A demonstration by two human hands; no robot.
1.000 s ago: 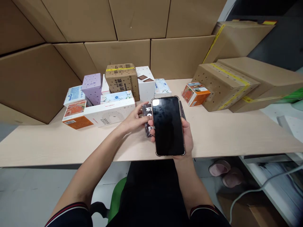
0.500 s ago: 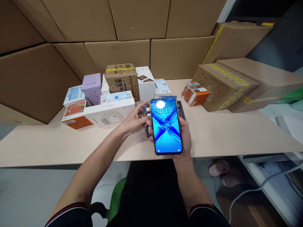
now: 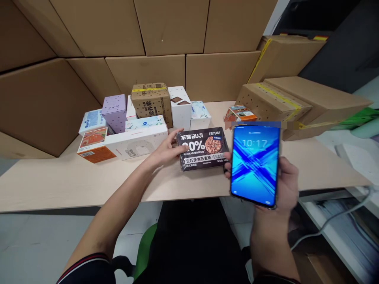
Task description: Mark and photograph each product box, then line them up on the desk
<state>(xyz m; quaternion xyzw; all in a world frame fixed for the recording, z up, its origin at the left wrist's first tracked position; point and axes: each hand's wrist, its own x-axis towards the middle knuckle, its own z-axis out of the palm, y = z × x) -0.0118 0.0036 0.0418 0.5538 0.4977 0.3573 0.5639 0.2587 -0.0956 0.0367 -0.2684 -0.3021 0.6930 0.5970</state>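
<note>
My right hand (image 3: 286, 182) is closed around a smartphone (image 3: 255, 165) whose lit blue screen reads 10:17; it is held up over the table's front edge. A black snack box (image 3: 203, 148) printed with "60%" lies flat on the light wooden table (image 3: 74, 181). My left hand (image 3: 166, 149) rests at the box's left end, fingers spread and touching it.
Several small boxes stand behind: a white and orange long box (image 3: 124, 142), a purple box (image 3: 114, 112), a brown carton (image 3: 152, 101), a white box (image 3: 180, 105). Taped cardboard cartons (image 3: 275, 102) lie at right. Big cartons wall the back. A cable (image 3: 334, 221) hangs at lower right.
The phone screen lit up, then my right hand carried the phone rightward, uncovering the black snack box. My left hand stayed at the box's left end.
</note>
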